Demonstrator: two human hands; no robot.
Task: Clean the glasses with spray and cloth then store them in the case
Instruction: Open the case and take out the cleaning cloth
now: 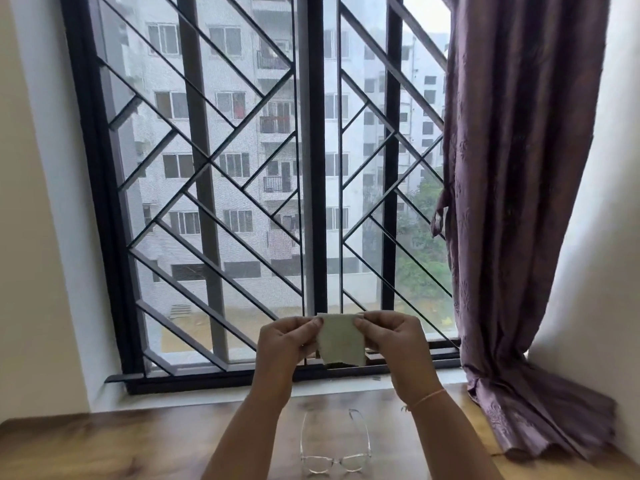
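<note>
– Cloth [341, 341] first: where is it, and who has it?
– Lower centre of the frame, raised in front of the window [207, 168]. The left hand [287, 344] pinches its upper left corner and the right hand [391, 341] pinches the upper right one. Both hands are grasping it, and it hangs stretched between them.
– And the glasses [335, 445]?
– Straight below the hands in the picture, flat on the wooden table [104, 445], between the two forearms. Nothing touches them. The lens front runs left to right near the bottom edge, closest to the person. The two temples are unfolded and point up the frame, toward the window.
– Which hand is closer?
– Neither by much, I judge. They lie about midway, so either hand could drop down for them while the other holds the cloth.
– Count?
– One cloth, one pair of glasses, two hands. No spray bottle and no case shows anywhere in view.
</note>
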